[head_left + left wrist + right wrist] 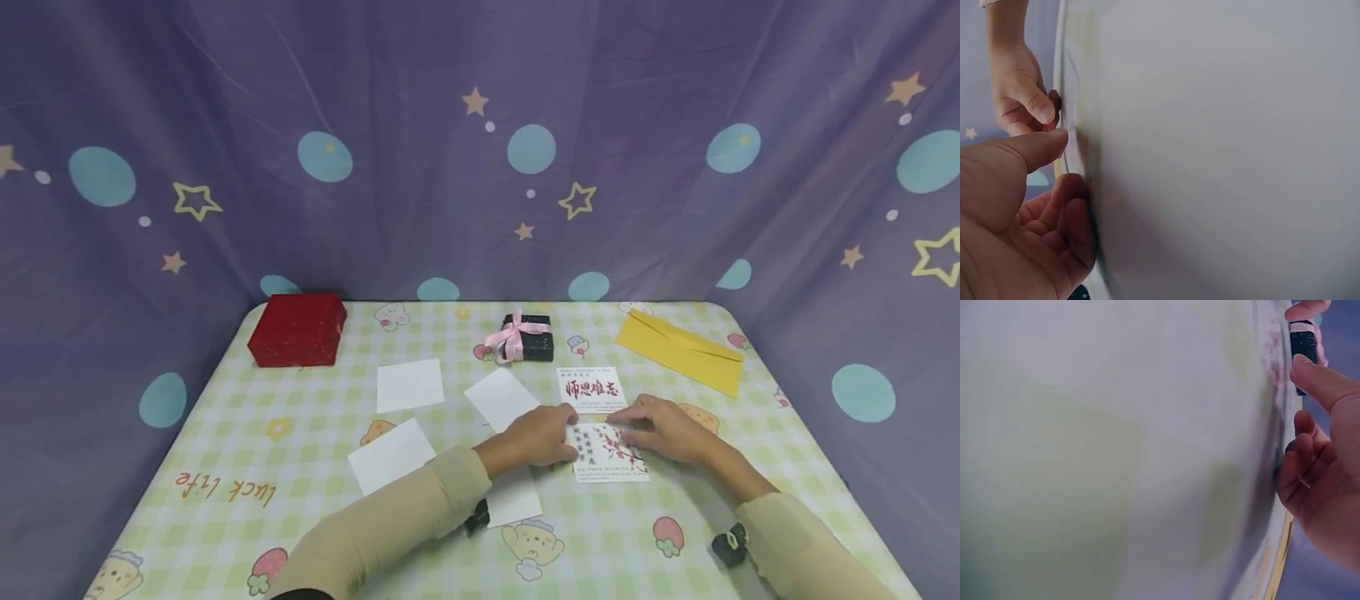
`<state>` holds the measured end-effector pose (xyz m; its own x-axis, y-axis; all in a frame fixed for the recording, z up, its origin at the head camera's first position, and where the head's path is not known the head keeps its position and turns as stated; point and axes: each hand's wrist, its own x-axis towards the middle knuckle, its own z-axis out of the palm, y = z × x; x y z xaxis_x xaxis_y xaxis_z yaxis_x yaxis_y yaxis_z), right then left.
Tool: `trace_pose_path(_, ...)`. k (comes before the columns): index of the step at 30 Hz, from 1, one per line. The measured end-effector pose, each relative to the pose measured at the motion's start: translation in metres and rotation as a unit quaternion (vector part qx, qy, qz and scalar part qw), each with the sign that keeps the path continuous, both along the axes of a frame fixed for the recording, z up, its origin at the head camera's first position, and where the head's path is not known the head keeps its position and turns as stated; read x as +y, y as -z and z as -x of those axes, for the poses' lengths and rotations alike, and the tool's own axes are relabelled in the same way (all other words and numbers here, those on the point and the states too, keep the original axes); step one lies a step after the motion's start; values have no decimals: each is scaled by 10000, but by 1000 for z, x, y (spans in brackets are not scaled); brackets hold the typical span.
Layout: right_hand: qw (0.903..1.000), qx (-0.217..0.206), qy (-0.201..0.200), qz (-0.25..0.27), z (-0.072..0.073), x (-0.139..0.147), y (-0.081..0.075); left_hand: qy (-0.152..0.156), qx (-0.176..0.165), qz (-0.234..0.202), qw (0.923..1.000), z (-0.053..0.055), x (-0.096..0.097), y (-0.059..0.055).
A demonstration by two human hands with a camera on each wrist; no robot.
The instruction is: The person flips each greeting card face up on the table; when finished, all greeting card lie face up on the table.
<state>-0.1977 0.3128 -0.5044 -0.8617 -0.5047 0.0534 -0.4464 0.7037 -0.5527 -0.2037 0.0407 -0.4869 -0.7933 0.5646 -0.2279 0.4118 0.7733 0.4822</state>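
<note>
Touching 1 of 2 printed cards (611, 457): L hand (536, 435), R hand (666, 430), fingers' grip unclear; 4 blank cards (409, 385), 1 env. (678, 356) near.

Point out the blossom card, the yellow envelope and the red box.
Blossom card (611, 453), head view: middle of its printed face.
Yellow envelope (679, 353), head view: middle of its upper side.
Red box (298, 329), head view: middle of its visible surface.
</note>
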Motion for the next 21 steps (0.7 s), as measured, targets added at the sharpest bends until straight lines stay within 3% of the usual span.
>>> trace_pose_path(5,9991,309,-125,256,6,-7,-11,45,138,-135,9998,8,-12,-4)
trace_pose_path(9,9990,310,-264,202,18,-19,-23,-49,226,-255,9994,18,-29,-5)
trace_pose_path(16,9976,310,-608,-66,42,-49,-41,-377,143,-567,9976,34,-66,-11)
trace_pose_path(21,9959,409,-806,-14,61,-75,-42,-677,242,-595,9956,42,-90,-13)
